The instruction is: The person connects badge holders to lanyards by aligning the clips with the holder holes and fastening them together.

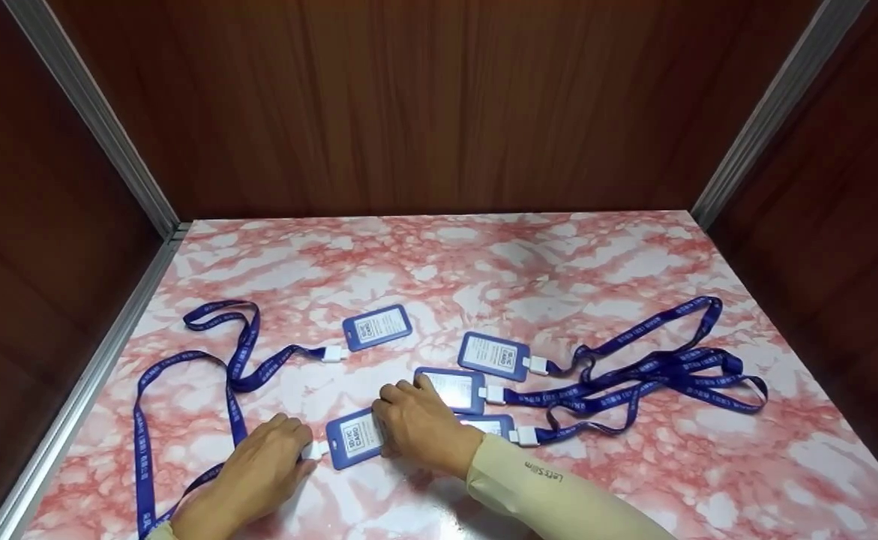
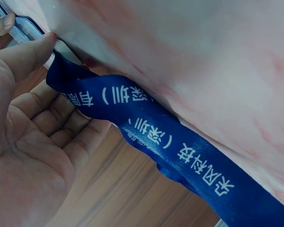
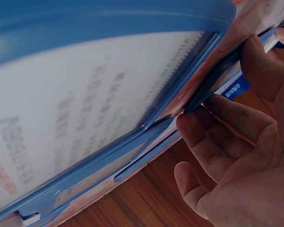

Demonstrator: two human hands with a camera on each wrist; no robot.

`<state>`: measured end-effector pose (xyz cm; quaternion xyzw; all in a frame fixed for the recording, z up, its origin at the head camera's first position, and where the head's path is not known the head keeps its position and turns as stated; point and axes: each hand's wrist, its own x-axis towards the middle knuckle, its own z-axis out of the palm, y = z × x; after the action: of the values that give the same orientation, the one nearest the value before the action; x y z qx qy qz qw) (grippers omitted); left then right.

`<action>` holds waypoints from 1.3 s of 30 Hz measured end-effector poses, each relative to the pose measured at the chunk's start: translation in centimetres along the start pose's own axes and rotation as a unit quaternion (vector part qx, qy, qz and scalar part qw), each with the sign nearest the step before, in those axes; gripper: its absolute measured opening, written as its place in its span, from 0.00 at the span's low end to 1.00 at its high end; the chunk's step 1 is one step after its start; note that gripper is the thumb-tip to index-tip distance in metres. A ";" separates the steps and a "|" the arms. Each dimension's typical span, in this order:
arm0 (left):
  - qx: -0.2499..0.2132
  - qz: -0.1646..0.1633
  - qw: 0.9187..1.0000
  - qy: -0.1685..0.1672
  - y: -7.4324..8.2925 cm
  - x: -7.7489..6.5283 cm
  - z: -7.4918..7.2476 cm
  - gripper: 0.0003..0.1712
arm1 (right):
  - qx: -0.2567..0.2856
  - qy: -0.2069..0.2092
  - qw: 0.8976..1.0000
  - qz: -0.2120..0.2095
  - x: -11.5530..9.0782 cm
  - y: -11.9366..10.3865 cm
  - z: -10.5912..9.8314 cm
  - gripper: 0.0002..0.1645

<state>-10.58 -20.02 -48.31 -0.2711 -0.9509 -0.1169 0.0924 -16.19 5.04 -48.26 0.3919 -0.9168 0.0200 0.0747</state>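
My left hand (image 1: 270, 461) pinches the white clip (image 1: 317, 450) at the end of a blue lanyard (image 2: 170, 137) printed with white characters. The clip's tip points at the slotted end of a blue card holder (image 1: 352, 442), right at its edge. My right hand (image 1: 425, 426) grips that holder by its far end, thumb and fingertips on its rim in the right wrist view. The holder has a white printed card inside. In the left wrist view the lanyard runs from my left hand (image 2: 33, 127) along the table's edge.
Three card holders on blue lanyards (image 1: 656, 367) lie to the right, the nearest holder (image 1: 492, 426) partly behind my right hand. A loose card holder (image 1: 379, 328) lies farther back, beside another lanyard's white clip (image 1: 332, 354). Wood-grain walls (image 1: 439, 105) enclose the marbled table (image 1: 558, 262).
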 end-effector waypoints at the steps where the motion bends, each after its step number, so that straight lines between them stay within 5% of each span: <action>1: 0.000 0.000 1.000 0.001 0.0 0.0 0.0 0.14 | 0.000 -0.001 1.000 0.001 0.0 0.0 0.0 0.27; 21: -0.009 0.000 1.000 -0.004 0.1 0.2 0.2 0.15 | 0.004 0.008 1.000 -0.002 0.1 -0.1 0.1 0.25; 29: 0.005 0.020 0.999 0.024 0.2 0.2 0.4 0.16 | -0.002 0.009 1.000 0.002 0.0 -0.2 0.2 0.25; 39: -0.002 0.014 1.000 0.003 0.2 0.5 0.3 0.16 | -0.001 0.014 1.000 0.001 0.0 -0.2 0.2 0.20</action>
<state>-10.91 -19.55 -48.48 -0.2842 -0.9466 -0.1182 0.0959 -16.11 4.88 -48.46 0.3902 -0.9161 0.0247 0.0882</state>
